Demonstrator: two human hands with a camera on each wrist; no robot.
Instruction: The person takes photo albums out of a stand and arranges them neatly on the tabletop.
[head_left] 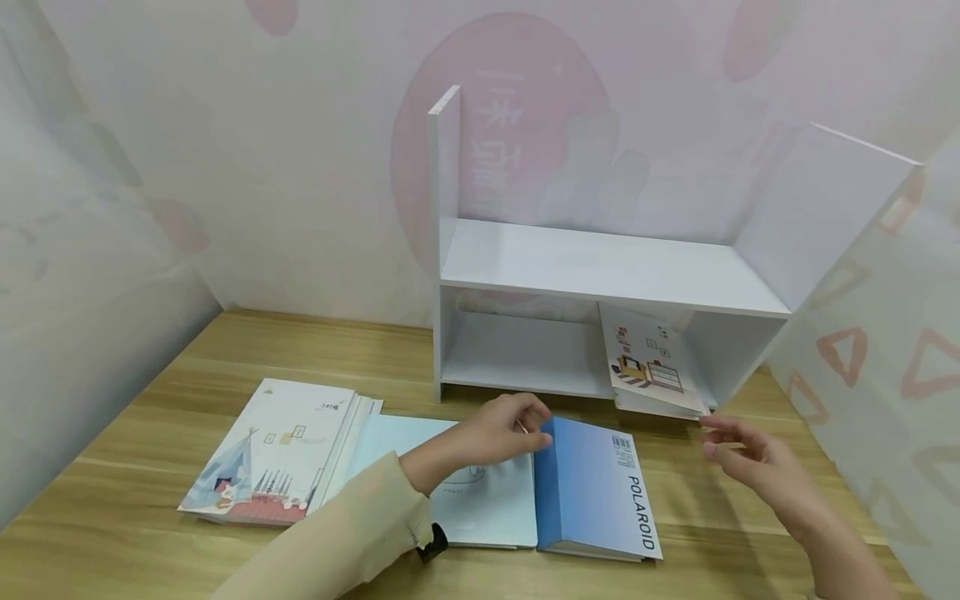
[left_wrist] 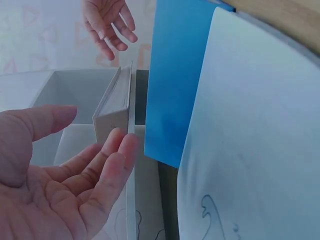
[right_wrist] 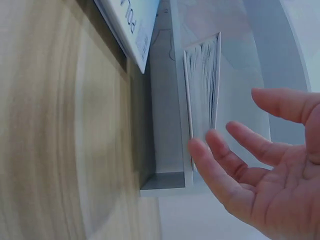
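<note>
My left hand hovers over the pale blue book and the left edge of the blue POLAROID book, fingers relaxed and holding nothing. To the right, my right hand is in the air just in front of the shelf's lower right corner, its fingers loosely bent with nothing between them. A white illustrated book lies on the lower level of the white shelf, its near end slightly over the front edge. In the right wrist view the page edges of that book face my fingertips.
Another white book with a tent picture lies at the left of the wooden table, on top of other books. Upright side panels rise at both ends of the shelf. Patterned cloth walls stand behind and beside it.
</note>
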